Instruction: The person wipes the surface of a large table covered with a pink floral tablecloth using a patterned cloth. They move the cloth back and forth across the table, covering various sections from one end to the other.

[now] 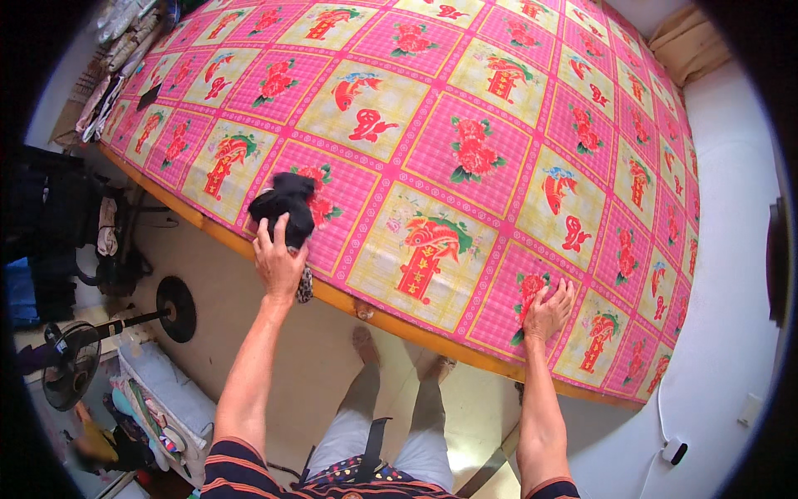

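- Nearest come the dark sleeves with orange stripes (233, 466), and from them two bare forearms reach toward the bench (332, 302).
- The left hand (280, 266) is at the near edge of the bench. Its fingers (281, 229) are bent and a little spread, with their tips on the near side of a black cloth bundle (287, 200). I cannot tell if they grip it or only press on it.
- Close by the wrist, a small spotted piece (305, 287) hangs at the edge; whether it belongs to the bundle is not clear.
- The right hand (549, 312) lies well apart from the bundle, palm down on the cover, holding nothing; its fingers are loosely extended.
- The black bundle rests on the cover, its larger part just beyond the left fingertips. It looks soft, matte and crumpled, with rounded lobes and a narrower part pointing away.
- Under it spreads a printed cover (349, 241), smooth-looking, in pink and pale yellow squares with red flowers, fish and characters. The bench edge below is orange-yellow.
- Farther, at the left end, folded cloths (125, 50) are piled up; a tan, creased object (686, 41) stands beyond the far right corner.
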